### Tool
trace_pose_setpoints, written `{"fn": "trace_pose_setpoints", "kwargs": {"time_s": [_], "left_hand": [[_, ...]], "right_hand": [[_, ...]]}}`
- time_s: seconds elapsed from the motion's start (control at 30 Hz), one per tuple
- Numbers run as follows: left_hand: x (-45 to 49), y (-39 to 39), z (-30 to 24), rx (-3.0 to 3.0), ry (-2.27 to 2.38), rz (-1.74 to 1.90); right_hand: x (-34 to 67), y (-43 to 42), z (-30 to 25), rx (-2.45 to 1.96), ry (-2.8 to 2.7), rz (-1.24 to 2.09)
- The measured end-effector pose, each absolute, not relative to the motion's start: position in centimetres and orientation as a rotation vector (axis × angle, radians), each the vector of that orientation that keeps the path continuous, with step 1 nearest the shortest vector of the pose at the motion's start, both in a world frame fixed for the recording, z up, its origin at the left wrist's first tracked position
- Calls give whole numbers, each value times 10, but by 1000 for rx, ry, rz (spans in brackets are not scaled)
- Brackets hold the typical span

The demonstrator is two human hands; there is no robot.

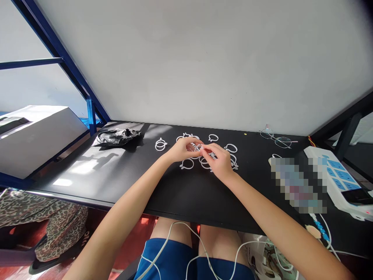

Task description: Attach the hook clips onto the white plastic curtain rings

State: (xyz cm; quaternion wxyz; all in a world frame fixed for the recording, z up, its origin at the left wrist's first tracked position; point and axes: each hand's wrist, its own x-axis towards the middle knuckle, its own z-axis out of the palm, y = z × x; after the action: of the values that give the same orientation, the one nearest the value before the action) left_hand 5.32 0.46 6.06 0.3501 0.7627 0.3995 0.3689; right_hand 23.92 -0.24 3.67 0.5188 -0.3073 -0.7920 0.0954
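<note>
Several white open rings, like plastic curtain rings, lie scattered over the black table around my hands. My left hand [182,149] and my right hand [219,160] meet just above the pile, both with fingers closed in a pinch. Between the fingertips is a white ring, mostly covered by the fingers. One loose ring [231,148] rests to the right of my right hand, another ring [213,137] lies behind it. In front of my left hand is a further ring [187,164]. Apart from the pile, two overlapping rings [160,145] sit to the left.
A crumpled black plastic bag [116,138] lies at the back left. On the right are eyeglasses [278,139], a pixelated flat device [297,184] with a cable, and a white power strip [339,181]. A white cable [171,229] hangs over my lap. A grey wall stands behind.
</note>
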Motion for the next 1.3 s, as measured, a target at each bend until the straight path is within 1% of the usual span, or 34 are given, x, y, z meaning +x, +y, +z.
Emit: {"fn": "trace_pose_setpoints", "kwargs": {"time_s": [0.53,0.83,1.3], "left_hand": [[56,1,65,2033,1084,835],[58,-1,61,2076,1121,866],[58,0,62,2122,1113,864]], "right_hand": [[238,-4,39,-752,-1935,249],[238,-5,38,-763,-1996,338],[238,-6,40,-765,-2014,332]]}}
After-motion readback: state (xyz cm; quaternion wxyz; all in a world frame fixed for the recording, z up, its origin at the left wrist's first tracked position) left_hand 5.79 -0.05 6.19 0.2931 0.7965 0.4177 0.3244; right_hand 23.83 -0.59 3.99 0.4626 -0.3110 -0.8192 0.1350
